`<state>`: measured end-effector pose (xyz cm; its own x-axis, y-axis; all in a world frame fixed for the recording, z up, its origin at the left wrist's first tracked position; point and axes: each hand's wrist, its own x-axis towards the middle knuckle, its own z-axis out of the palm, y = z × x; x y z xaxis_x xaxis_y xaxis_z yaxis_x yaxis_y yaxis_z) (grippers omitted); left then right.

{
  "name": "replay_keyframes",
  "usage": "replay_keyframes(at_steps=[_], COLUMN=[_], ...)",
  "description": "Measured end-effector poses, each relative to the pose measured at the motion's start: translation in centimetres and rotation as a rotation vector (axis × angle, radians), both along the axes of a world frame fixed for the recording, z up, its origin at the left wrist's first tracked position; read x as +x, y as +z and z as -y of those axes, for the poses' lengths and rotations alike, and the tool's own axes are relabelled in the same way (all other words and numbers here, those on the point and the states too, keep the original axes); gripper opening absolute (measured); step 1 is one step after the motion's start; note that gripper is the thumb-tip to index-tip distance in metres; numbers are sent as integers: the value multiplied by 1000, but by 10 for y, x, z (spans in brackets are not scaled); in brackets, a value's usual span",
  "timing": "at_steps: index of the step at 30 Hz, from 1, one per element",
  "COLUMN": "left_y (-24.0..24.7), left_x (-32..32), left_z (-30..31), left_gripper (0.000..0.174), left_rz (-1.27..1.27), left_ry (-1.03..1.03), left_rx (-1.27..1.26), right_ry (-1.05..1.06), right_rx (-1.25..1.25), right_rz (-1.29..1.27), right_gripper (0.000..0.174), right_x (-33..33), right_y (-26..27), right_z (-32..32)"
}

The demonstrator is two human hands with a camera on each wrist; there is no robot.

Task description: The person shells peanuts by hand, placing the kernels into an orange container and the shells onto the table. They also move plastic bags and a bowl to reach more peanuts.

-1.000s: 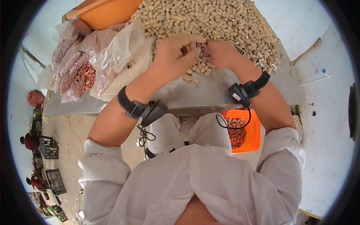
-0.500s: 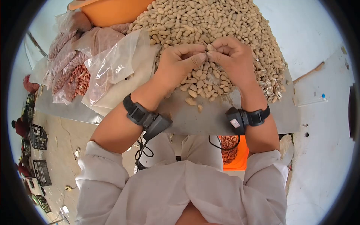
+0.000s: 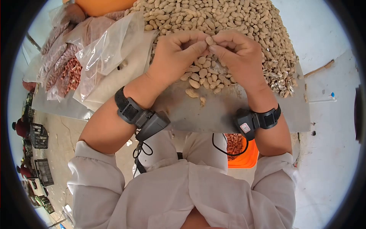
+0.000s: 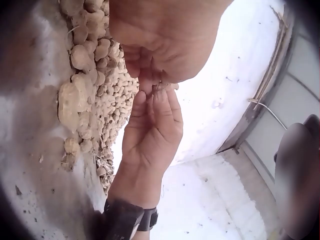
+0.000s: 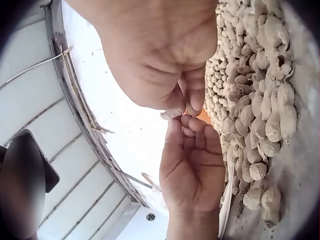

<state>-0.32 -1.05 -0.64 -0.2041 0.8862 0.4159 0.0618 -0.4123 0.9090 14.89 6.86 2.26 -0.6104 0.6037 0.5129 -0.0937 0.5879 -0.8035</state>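
Fingertip to fingertip over the near part of the heap, both hands meet at one unshelled peanut. My left hand pinches it from the left between thumb and curled fingers. From the other side my right hand grips it the same way, thumb tip close to the left thumb. In the right wrist view a pale end of the peanut sticks out between the thumbs; fingers hide the rest. Below the hands lies the heap of unshelled peanuts, with loose ones at its near edge.
Clear plastic bags of shelled red peanuts lie on the metal table at left. Behind them stands an orange basin. Broken shells lie at the heap's right. An orange container of reddish pieces sits below the table edge.
The right hand has come up from the heap with a peanut and joined the left hand's fingertips. Over the last half second both hands have kept hold of the peanut there.
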Motion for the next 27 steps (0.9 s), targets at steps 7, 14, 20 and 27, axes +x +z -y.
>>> replay_keyframes(at_steps=[7, 14, 20, 27], left_y=[-2, 1, 1, 2], left_x=[-1, -5, -5, -3], left_z=[-3, -1, -1, 1], left_gripper=[20, 24, 22, 20], left_rz=[16, -54, -122, -172], left_ry=[-13, -43, -21, 18], left_rx=[-12, -44, -18, -129], right_ry=[-61, 5, -66, -91], right_rx=[136, -7, 51, 16], right_rz=[-66, -76, -24, 41], right_gripper=[12, 7, 7, 9], right_x=[-5, -4, -4, -5], right_y=[-14, -10, -6, -12], right_z=[-7, 1, 7, 3])
